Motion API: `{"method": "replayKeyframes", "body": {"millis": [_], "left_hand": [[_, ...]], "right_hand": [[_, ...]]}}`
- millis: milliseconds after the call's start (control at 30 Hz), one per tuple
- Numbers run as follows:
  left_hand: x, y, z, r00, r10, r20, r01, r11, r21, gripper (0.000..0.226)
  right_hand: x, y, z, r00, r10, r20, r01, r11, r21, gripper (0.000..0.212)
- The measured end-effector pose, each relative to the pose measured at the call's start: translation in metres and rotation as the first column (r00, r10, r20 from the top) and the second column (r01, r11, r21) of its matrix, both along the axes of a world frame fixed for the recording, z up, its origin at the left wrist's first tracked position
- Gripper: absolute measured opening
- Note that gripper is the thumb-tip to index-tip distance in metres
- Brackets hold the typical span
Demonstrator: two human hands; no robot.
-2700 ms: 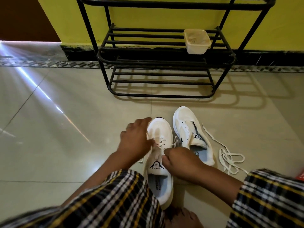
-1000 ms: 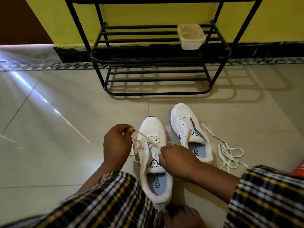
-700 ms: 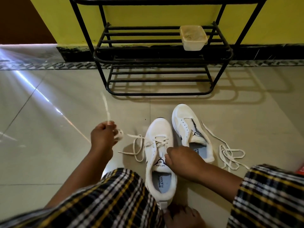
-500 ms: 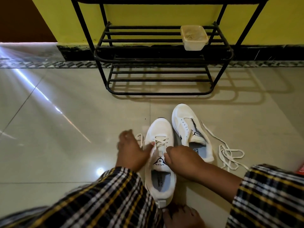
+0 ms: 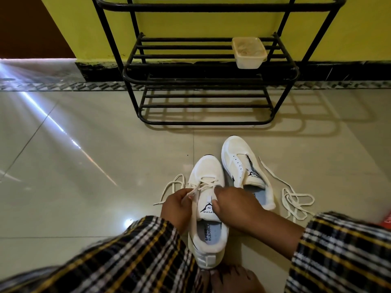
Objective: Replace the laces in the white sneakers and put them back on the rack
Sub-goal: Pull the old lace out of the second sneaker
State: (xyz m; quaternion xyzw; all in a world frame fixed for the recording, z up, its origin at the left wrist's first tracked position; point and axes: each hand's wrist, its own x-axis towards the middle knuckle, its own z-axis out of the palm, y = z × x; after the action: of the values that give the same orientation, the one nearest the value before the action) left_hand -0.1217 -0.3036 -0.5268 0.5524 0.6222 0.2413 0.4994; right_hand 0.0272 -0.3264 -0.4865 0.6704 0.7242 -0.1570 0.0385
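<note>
— Pinching the lace [image 5: 191, 192], the left hand [image 5: 176, 206] holds it beside the near sneaker [image 5: 206, 199]; the right hand [image 5: 234, 203] has fingers curled on the tongue.

— How does it handle?

— Lace: soft and limp, I'd judge; take it near the tip. Shoe: light, best steadied at the collar.

— Direction?

— Both sneakers lie lengthwise on the floor, toes toward the rack [image 5: 208, 79]. The far sneaker [image 5: 243, 166] is unlaced, with a spare lace [image 5: 295, 197] loose on its right.

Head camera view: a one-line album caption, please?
Left hand pinches a cream lace at the near white sneaker.
</note>
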Motion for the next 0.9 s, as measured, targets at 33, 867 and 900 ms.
{"method": "replayKeyframes", "body": {"millis": [33, 867, 900], "left_hand": [[0.001, -0.001, -0.001, 0.999, -0.012, -0.05, 0.014, 0.999, 0.035, 0.027], [0.014, -0.015, 0.003, 0.954, -0.054, -0.295, 0.115, 0.975, 0.192, 0.083], [0.014, -0.015, 0.003, 0.953, -0.055, -0.298, 0.118, 0.973, 0.197, 0.084]], "right_hand": [[-0.003, 0.001, 0.001, 1.0, 0.003, -0.002, -0.003, 0.999, 0.048, 0.026], [-0.008, 0.04, -0.003, 0.99, 0.075, -0.119, -0.061, 0.991, 0.12, 0.027], [-0.012, 0.041, -0.005, 0.992, 0.117, -0.041, -0.112, 0.989, 0.101, 0.025]]}}
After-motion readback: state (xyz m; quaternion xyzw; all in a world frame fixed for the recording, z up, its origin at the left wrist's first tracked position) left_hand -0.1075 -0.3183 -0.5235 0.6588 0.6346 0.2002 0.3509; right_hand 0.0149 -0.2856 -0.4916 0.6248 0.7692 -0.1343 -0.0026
